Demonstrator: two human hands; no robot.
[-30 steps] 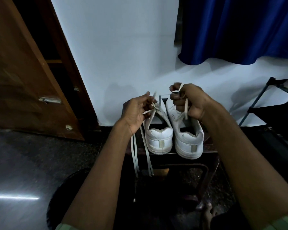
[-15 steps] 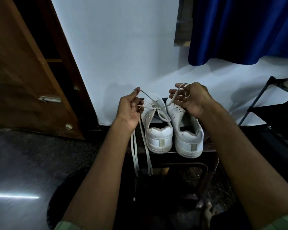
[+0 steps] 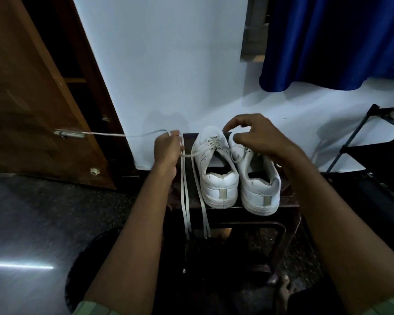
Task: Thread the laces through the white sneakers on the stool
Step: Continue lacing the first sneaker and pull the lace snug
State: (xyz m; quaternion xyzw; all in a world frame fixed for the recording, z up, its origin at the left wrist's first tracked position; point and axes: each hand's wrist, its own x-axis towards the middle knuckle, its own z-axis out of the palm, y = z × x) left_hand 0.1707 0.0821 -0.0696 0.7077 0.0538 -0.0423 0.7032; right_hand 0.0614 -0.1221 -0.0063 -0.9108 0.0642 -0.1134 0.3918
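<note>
1. Left hand grips a lace from the left sneaker; its tip blurs leftward.
2. Right hand, fingers loosely spread, hides the right sneaker toe.
3. Both sit on the stool.

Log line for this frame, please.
stage: lacing left sneaker | left hand: grip shut on lace, pulled out leftward | right hand: open above right sneaker | stool: both sneakers on it

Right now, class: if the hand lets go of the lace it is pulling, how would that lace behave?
The lace is probably floppy: where the left hand pulls, it runs straight to the left sneaker, while loose strands droop over the stool edge. It looks flat and light, so it would likely fall limp, not spring back.
</note>
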